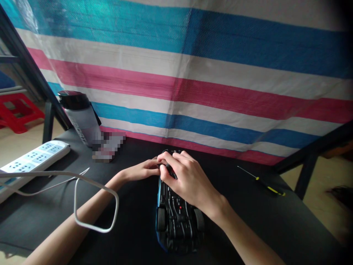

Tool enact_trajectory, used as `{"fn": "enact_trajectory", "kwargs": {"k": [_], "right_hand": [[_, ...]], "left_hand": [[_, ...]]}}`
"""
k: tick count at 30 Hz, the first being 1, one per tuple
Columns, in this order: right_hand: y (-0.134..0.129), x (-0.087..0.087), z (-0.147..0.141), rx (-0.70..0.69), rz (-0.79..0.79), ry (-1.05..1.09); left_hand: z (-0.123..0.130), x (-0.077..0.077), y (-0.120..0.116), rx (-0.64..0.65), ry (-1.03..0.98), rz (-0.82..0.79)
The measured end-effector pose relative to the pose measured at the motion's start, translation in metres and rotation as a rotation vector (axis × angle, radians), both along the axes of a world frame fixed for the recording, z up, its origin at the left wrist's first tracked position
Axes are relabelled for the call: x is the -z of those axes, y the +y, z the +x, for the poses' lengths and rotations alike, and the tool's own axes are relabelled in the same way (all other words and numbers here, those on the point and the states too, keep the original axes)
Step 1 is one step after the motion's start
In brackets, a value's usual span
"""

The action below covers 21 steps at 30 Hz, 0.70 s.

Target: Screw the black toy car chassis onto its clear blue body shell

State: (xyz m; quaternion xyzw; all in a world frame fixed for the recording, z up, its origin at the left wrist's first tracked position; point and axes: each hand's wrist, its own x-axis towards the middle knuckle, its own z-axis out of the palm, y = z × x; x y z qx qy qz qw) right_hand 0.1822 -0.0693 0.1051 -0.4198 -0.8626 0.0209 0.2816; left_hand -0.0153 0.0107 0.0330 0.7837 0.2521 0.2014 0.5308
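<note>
A blue toy car (179, 221) lies upside down on the dark table, its black underside and two near wheels facing up. My left hand (143, 168) reaches in from the left and holds the far left side of the car; its fingertips are partly hidden. Over the far end of the car, my right hand (186, 176) has its fingers curled and pinched around a small dark part. That part is mostly covered by the fingers, so I cannot tell what it is. A small red spot shows on the underside.
A screwdriver (261, 183) with a black and yellow handle lies at the right. At the left are a white power strip (38, 158), a looped white cable (117, 209), a bottle (82, 121) and a blurred-out item (109, 147). Striped sheeting (176, 66) hangs behind.
</note>
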Motion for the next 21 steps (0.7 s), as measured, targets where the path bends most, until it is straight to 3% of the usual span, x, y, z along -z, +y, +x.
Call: {"fn": "enact_trajectory", "kwargs": {"k": [3,21], "right_hand": [[0.0005,0.0009,-0.0002,0.033,-0.002,-0.007],[0.0067,-0.0021,0.0057,-0.11,-0.022,0.039]], "left_hand": [[-0.0005,0.0018,0.0007,-0.014,-0.002,0.001],[0.0,0.0004,0.001,-0.017,0.016,0.007]]}}
